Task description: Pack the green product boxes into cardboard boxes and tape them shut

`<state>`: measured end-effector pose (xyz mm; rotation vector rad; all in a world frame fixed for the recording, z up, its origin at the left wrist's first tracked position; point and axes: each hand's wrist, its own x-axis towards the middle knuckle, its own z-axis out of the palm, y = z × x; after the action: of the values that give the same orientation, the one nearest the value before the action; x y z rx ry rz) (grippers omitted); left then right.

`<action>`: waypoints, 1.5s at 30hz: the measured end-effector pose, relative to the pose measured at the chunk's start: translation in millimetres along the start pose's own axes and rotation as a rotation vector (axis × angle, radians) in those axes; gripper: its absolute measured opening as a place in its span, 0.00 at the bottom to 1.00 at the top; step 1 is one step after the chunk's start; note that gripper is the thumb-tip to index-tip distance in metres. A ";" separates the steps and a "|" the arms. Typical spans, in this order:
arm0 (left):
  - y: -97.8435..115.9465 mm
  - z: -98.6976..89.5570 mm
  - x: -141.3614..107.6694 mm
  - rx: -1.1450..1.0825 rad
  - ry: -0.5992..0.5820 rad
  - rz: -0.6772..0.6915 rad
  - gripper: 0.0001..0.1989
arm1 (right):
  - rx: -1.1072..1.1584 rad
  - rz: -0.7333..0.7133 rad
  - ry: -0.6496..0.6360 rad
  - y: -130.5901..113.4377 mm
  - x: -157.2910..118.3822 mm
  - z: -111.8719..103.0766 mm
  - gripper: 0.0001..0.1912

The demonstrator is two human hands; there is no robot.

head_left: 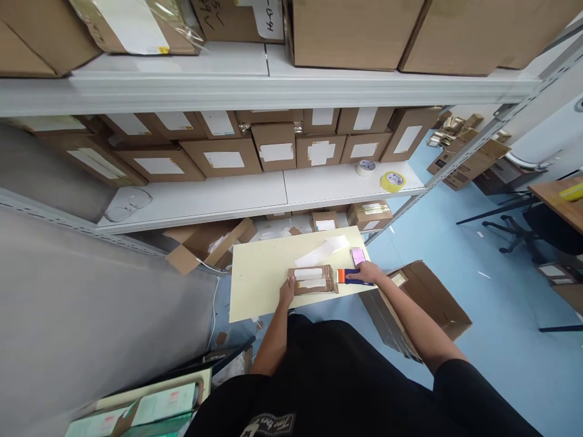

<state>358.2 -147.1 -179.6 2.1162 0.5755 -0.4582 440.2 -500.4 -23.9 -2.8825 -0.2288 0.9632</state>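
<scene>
A small brown package with white labels and tape lies on the pale yellow board. My left hand holds the left end of the package, fingers closed on its edge. My right hand is wrapped round a dark blue and orange tool, whose orange end points at the package's right end. A pink item lies just above my right hand. Behind the package, a white paper strip rests on the board.
Shelves of labelled boxes stand ahead, with a white tape roll and a yellow tape roll at the right. An open carton is on the floor right of the board; another open box sits behind its left side.
</scene>
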 end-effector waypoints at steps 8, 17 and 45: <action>-27.4 -64.9 -1.2 -0.034 0.165 -0.142 0.25 | 0.020 -0.222 0.063 -139.6 7.3 -8.4 0.38; -9.5 -85.2 -41.0 -0.261 0.120 0.145 0.33 | 0.060 -0.282 0.017 -238.2 10.0 2.0 0.29; 35.2 -6.1 -37.8 -0.117 0.179 0.126 0.30 | 0.228 0.046 0.125 -7.1 -32.9 9.7 0.21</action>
<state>347.2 -169.0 -133.7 2.0783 0.5519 -0.1614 407.6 -498.6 -11.3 -2.7344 -0.0390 0.7568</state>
